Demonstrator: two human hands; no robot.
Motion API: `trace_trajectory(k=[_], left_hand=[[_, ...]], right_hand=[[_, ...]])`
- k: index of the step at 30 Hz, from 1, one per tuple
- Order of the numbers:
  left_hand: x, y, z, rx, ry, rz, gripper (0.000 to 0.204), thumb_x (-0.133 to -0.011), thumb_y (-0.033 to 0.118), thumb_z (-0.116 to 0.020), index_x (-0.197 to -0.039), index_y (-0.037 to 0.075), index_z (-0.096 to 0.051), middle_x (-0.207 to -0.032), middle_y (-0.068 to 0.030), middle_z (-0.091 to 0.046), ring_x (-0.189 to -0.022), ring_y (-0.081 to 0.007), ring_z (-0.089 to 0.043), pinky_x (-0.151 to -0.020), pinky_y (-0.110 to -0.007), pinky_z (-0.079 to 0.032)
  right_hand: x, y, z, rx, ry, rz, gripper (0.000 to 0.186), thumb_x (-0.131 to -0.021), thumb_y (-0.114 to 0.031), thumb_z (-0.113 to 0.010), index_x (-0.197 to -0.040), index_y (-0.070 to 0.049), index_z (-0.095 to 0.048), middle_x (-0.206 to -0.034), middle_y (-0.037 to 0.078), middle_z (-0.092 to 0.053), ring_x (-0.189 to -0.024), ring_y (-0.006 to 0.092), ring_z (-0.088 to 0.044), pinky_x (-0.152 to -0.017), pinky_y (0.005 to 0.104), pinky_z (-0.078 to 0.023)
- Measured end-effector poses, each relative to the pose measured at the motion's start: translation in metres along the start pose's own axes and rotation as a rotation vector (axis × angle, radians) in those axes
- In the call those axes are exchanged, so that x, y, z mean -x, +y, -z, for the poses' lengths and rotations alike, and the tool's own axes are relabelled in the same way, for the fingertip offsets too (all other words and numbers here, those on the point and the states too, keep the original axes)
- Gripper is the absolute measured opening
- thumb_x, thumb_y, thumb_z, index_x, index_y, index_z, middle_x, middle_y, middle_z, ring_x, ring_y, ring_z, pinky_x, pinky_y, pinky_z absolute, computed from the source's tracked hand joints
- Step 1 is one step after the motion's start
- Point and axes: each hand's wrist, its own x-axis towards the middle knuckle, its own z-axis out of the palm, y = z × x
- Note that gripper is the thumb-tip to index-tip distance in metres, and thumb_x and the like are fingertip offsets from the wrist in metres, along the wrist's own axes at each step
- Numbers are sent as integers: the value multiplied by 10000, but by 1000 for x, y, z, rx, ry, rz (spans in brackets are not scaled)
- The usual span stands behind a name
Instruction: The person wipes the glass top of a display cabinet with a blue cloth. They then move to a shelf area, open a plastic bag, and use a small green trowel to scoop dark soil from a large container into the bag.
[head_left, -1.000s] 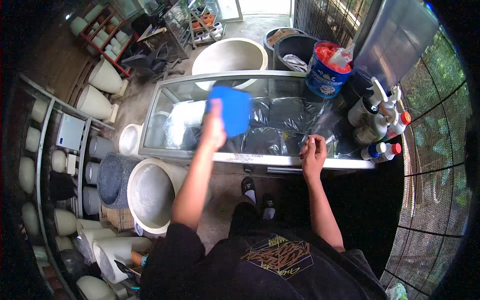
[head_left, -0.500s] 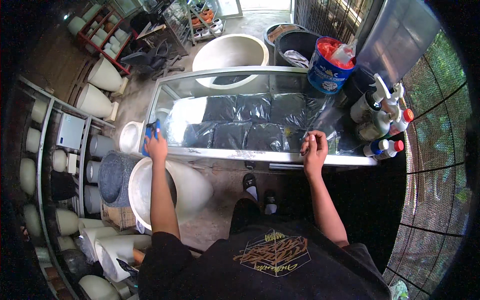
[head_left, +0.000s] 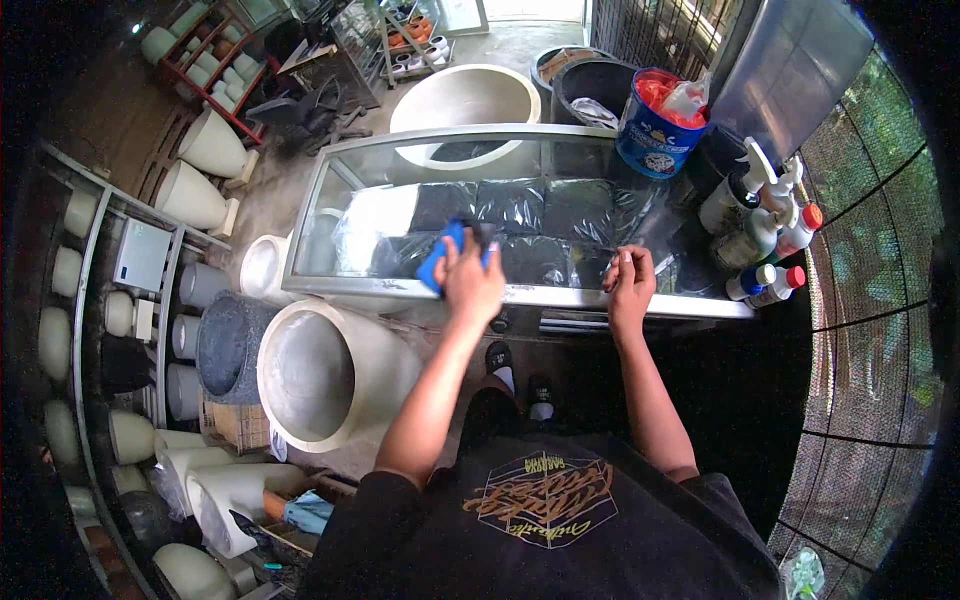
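Note:
A glass-topped display case [head_left: 420, 288] with a pale metal frame stretches across in front of me. My left hand [head_left: 472, 288] is closed on a blue cloth [head_left: 437, 265], which lies against the glass left of the case's middle; a dark patch shows by the fingers. My right hand [head_left: 630, 287] is over the front edge farther right, fingers curled toward the thumb; what they hold, if anything, is hidden. Dark packs in clear shiny plastic [head_left: 510, 205] show through the glass.
Spray bottles [head_left: 755, 205] and small capped bottles [head_left: 775, 290] stand on the case's right end. A blue bucket [head_left: 655, 135] holding red plastic sits at its back right. Large pale pots [head_left: 335, 375] stand on the floor left and behind. Shelves of pots [head_left: 165, 300] line the left.
My left hand has swept right with the blue cloth, from the case's left end toward its middle. The right hand has stayed nearly in place. At the lower left, a blue-clothed shape has appeared.

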Motion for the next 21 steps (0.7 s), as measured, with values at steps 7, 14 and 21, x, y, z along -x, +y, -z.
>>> trace_trajectory(k=[7,14,21], left_hand=[[-39,-7,4,1103,-78,572,659,-968,582,-456,-1224,-13,-581,-1215,-166,-622,-1095,-246,-598,-899,-394,-472],[-111,-43,63,1009,584,390,553,-1008,502,-448,-950,-27,-595,-824,-71,-598,-738,-182,-583,-641,-391,-452],[-125,-37,-26,90,75,-71,564,-993,422,-407,-1264,-45,-568,-1270,-308,-558,-1264,-403,-482,-1100,-488,-258]], right_hand=[[-2,0,5,-71,-12,-63,122,-1002,-155,-532,-1008,-34,-539,-761,12,-514,-557,59,-452,-506,230,-417],[-3,2,7,-78,15,-42,122,-1006,-156,-525,-1002,-34,-537,-755,12,-507,-561,63,-454,-497,236,-416],[-1,-1,-2,-63,-16,-27,139,-1011,-166,-519,-993,-28,-533,-756,16,-511,-563,62,-452,-502,234,-403]])
